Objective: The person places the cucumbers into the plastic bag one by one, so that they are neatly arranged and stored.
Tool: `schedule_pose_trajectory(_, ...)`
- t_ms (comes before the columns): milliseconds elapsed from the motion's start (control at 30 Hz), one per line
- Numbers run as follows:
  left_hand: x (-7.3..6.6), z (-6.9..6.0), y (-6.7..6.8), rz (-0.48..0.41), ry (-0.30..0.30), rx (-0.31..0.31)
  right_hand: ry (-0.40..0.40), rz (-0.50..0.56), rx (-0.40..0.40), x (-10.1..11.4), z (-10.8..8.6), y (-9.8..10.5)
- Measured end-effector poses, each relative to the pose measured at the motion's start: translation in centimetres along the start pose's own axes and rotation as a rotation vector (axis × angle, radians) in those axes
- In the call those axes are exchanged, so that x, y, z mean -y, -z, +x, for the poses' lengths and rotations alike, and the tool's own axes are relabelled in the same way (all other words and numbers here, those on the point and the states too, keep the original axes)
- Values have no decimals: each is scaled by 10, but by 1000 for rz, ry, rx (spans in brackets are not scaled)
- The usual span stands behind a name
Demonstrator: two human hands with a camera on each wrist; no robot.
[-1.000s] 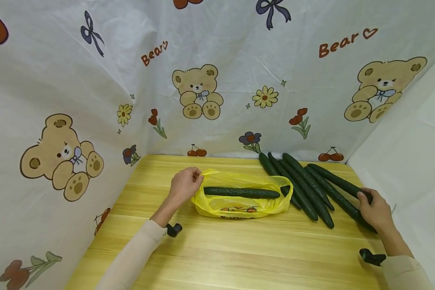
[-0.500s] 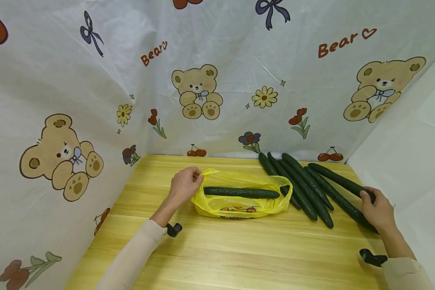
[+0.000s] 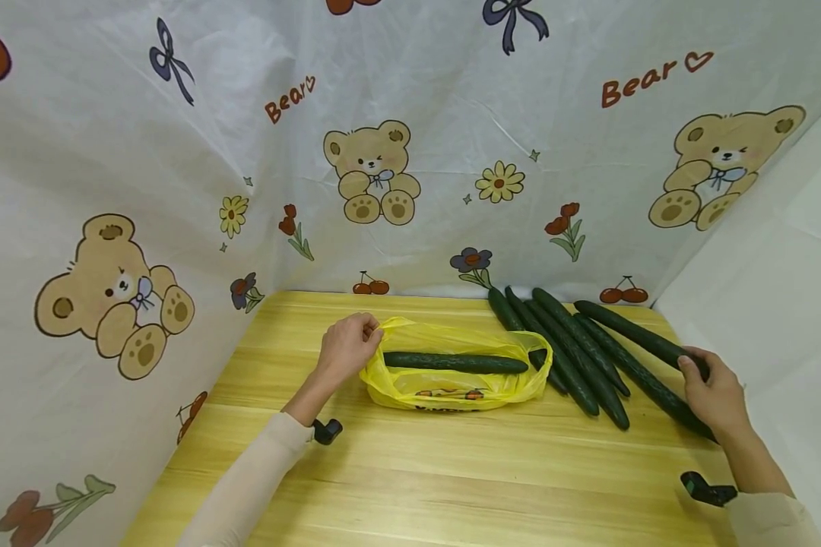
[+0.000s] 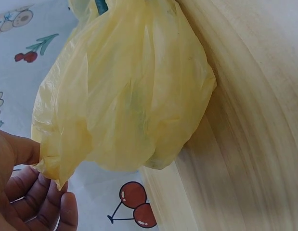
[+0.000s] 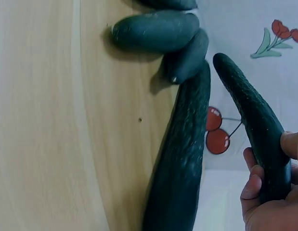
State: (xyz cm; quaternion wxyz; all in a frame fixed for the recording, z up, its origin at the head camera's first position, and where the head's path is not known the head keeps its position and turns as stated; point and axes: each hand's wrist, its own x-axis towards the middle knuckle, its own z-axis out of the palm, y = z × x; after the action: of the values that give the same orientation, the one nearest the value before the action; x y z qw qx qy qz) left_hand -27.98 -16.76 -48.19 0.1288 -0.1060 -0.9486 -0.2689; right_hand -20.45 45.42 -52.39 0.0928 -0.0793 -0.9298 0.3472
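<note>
My left hand (image 3: 347, 346) pinches the left rim of a yellow plastic bag (image 3: 445, 400), thumb against fingers in the left wrist view. The bag's mouth gapes upward, and one cucumber (image 3: 455, 363) lies lengthwise inside it. Over on the right, my right hand (image 3: 714, 391) grips the near end of another cucumber (image 3: 632, 331). In the right wrist view that held cucumber (image 5: 257, 120) appears apart from the ones on the table, thumb on one side and fingers around the other. Just beneath it, a loose cucumber (image 3: 646, 378) lies on the wood.
Several more cucumbers (image 3: 575, 353) lie slantwise between the bag and my right hand, some partly behind the bag's right edge. The wooden table (image 3: 451, 479) meets a bear-printed cloth (image 3: 445, 251) at the back. A white wall (image 3: 780, 304) stands close on the right.
The gripped cucumber has shifted slightly; its far end now sits a little up and left, and my right hand has moved slightly right. The left hand and bag have stayed nearly still.
</note>
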Motion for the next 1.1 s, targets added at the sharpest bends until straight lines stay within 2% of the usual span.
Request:
schedule_pose_trajectory(267,1,0,0,-2,1,-9,51,75,14,4,0,-2)
schedule_pose_trajectory(567,0,1,-3,2,13,4,117,210,27,17,-6,-5)
schedule_pose_trajectory(800,0,0,-4,2,14,-4,148,223,16,28,-6,-8)
schedule_pose_trajectory(1100,-1,1,-5,-2,13,5,200,220,64,40,-7,-14)
